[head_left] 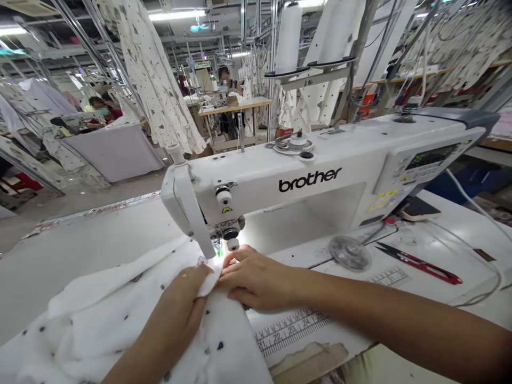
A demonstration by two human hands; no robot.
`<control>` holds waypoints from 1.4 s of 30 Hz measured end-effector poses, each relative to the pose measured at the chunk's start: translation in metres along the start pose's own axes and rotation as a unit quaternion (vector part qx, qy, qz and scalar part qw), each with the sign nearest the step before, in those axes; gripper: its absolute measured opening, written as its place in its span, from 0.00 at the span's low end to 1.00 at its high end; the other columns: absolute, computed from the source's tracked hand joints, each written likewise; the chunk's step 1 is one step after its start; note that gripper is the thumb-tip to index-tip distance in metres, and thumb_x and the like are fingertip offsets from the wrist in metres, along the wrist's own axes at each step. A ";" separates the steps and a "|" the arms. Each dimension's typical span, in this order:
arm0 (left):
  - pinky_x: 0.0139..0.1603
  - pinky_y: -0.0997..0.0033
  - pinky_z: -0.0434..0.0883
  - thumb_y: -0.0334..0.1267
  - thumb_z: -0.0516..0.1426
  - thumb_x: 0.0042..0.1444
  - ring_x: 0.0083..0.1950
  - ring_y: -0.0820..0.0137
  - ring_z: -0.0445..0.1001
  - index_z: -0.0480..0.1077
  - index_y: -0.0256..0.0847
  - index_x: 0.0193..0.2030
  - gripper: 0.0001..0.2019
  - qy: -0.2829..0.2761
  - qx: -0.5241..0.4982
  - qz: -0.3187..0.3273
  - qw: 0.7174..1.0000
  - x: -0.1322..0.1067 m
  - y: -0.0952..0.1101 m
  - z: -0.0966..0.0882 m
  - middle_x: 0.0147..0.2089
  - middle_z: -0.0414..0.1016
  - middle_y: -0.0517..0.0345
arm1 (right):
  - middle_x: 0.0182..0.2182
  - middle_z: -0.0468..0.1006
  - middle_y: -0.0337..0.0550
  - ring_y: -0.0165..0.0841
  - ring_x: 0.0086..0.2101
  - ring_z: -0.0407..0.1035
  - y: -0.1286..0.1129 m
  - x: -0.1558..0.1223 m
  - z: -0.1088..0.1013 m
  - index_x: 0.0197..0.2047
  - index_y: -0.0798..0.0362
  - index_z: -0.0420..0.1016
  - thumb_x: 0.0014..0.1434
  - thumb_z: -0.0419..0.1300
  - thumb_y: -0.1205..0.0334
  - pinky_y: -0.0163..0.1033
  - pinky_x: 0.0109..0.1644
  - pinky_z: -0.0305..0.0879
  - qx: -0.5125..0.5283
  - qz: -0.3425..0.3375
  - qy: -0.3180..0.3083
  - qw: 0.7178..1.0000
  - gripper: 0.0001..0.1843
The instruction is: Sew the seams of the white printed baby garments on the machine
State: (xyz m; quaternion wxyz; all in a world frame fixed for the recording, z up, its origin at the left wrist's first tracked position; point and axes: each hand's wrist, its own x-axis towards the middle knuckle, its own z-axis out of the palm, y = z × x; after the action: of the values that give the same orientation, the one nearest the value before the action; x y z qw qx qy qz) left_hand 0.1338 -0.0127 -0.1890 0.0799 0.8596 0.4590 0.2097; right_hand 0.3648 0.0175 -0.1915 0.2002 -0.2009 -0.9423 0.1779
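White printed fabric [116, 314] lies bunched over the left of the table and runs up under the needle area of a white sewing machine [256, 176]. My left hand [182, 296] is closed on the fabric's folded edge, just in front of the presser foot. Close beside it on the right, my right hand [256, 280] rests on the same edge with its fingers bent, the fingertips near the needle. A lamp lights this spot brightly. A small pinkish mark or label [202, 261] shows on the cloth by my left fingertips.
Red thread snips [420, 263] and a clear round bobbin case [350, 253] lie on the table right of my forearm. A printed ruler strip [296, 328] runs along the front edge. Thread cones [288, 40] stand behind the machine. Other workers sit farther back among hanging garments.
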 end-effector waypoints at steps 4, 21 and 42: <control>0.37 0.70 0.72 0.32 0.47 0.61 0.38 0.68 0.75 0.65 0.46 0.48 0.11 -0.056 -0.046 -0.093 0.993 0.000 0.001 0.000 0.37 0.75 0.61 | 0.40 0.80 0.37 0.34 0.43 0.65 0.004 -0.006 0.000 0.42 0.54 0.75 0.69 0.54 0.64 0.42 0.53 0.54 -0.132 -0.077 -0.002 0.988 0.09; 0.52 0.58 0.69 0.26 0.49 0.57 0.50 0.60 0.71 0.71 0.42 0.47 0.16 -0.051 0.028 0.148 0.987 -0.001 0.006 0.003 0.49 0.73 0.51 | 0.33 0.78 0.33 0.29 0.31 0.65 0.012 -0.011 -0.001 0.33 0.52 0.72 0.67 0.54 0.64 0.41 0.40 0.53 -0.144 -0.176 -0.028 0.973 0.10; 0.40 0.68 0.71 0.40 0.51 0.62 0.38 0.64 0.74 0.73 0.40 0.33 0.12 -0.061 -0.154 -0.100 0.981 0.032 -0.016 0.001 0.35 0.76 0.58 | 0.34 0.78 0.33 0.29 0.31 0.63 0.012 -0.009 -0.003 0.34 0.54 0.71 0.68 0.54 0.63 0.39 0.41 0.52 -0.143 -0.136 -0.035 0.980 0.11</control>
State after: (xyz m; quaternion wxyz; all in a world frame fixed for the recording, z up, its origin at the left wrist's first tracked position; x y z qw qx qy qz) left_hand 0.1383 0.0228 -0.1860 0.2600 0.7981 0.4987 0.2162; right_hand 0.3777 0.0241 -0.1962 0.1587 -0.0907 -0.9830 0.0193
